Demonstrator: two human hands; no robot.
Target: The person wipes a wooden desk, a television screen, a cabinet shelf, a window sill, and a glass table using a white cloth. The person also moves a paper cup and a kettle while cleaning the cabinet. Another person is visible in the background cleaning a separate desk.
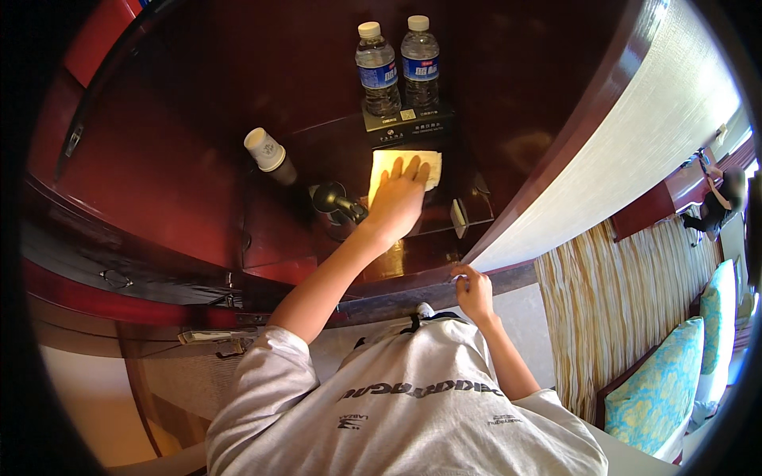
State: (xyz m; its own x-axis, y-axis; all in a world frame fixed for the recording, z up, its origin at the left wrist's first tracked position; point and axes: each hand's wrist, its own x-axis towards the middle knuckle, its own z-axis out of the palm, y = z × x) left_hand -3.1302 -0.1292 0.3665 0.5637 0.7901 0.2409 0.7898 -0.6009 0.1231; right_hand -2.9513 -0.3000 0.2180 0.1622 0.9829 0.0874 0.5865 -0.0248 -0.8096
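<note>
My left hand point(400, 199) lies with fingers spread on a folded pale yellow cloth point(381, 169), pressing it against the dark surface in the cabinet recess. Just beyond the cloth, two water bottles point(378, 71) with white caps stand on a black box point(411, 126) that bears writing. Left of this hand is a dark, rounded vessel with a handle point(330, 197), perhaps an electric kettle. White paper cups point(264, 149), stacked together, stand farther left. My right hand point(475, 294) holds nothing visible; its fingers are partly bent near the lower end of the cabinet's side edge.
A small upright holder point(459, 218) stands right of the cloth. The red-brown side panel edge point(571, 149) curves along the right. Beyond are a striped carpet point(583, 315), patterned blue-and-yellow cushions point(655, 387) and another person point(717, 205). Drawer fronts with ring pulls point(116, 278) lie at left.
</note>
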